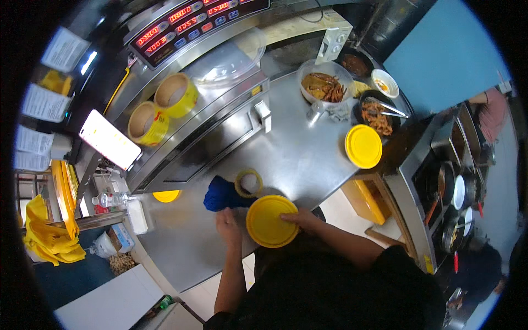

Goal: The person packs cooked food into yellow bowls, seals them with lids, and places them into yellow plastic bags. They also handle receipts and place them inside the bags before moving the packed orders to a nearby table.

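Note:
My right hand [303, 219] holds a yellow round container [272, 231] by its right rim, near the front edge of the steel counter, with the thumb on its top. My left hand [227, 225] is beside a dark blue cloth [222, 193], its fingers drawn together; whether it pinches anything I cannot tell. A roll of tape [248, 182] lies against the cloth, just above the container. Another yellow round container [363, 146] stands at the counter's right edge. Part of a yellow round item [166, 195] shows under the steel oven's left end.
Food bowls, one a clear plastic bowl [324, 82], and a black bowl with tongs [375, 113] stand at the back right. Tape rolls [176, 95] and a lit phone [110, 139] sit on the oven. Other people [474, 264] are at the stove side on the right.

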The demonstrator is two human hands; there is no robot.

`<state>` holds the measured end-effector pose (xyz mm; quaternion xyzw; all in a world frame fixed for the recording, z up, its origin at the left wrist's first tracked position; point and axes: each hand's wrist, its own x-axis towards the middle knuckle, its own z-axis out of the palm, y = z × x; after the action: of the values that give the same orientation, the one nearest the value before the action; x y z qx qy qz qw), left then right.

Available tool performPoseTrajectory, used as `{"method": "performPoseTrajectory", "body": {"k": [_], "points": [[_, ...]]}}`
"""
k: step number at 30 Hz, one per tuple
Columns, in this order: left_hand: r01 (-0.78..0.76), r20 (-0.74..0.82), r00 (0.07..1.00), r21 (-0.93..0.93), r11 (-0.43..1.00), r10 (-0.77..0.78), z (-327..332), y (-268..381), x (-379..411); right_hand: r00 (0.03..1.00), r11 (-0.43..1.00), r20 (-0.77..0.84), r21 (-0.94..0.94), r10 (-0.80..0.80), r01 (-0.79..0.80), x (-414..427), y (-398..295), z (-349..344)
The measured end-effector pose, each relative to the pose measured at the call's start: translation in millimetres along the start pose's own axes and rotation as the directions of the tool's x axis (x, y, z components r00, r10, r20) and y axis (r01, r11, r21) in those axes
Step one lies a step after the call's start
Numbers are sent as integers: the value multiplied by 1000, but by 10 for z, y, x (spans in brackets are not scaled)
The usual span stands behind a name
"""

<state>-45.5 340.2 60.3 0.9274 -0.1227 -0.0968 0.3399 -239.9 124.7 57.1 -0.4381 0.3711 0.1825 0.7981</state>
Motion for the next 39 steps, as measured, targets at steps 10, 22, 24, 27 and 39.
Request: {"method": "performPoseTrajectory", "body": {"k": [10,22,24,27,39], "points": [[25,-224,974,123,992,4,1388,1124,338,960,966,-248,188,-127,176,-1197,-864,-1372],[29,15,1000,-332,943,-26,2170,2291,1058,904,794,-300,444,-306,416,-1353,-1032,-1496],[-33,-205,979,-210,977,-11,1916,2090,1333,887,743,-288,487,-360,459,-1415,-1094,-1507],[-73,-297,955,-228,971,2,1466,2146,1817,936,769,-183,534,-301,351,-1222,-776,-1644],[137,13,971,-852,505,-240,738,1547,-657,905,925,-334,181,-262,335,-1590,-1528,-1203]]}}
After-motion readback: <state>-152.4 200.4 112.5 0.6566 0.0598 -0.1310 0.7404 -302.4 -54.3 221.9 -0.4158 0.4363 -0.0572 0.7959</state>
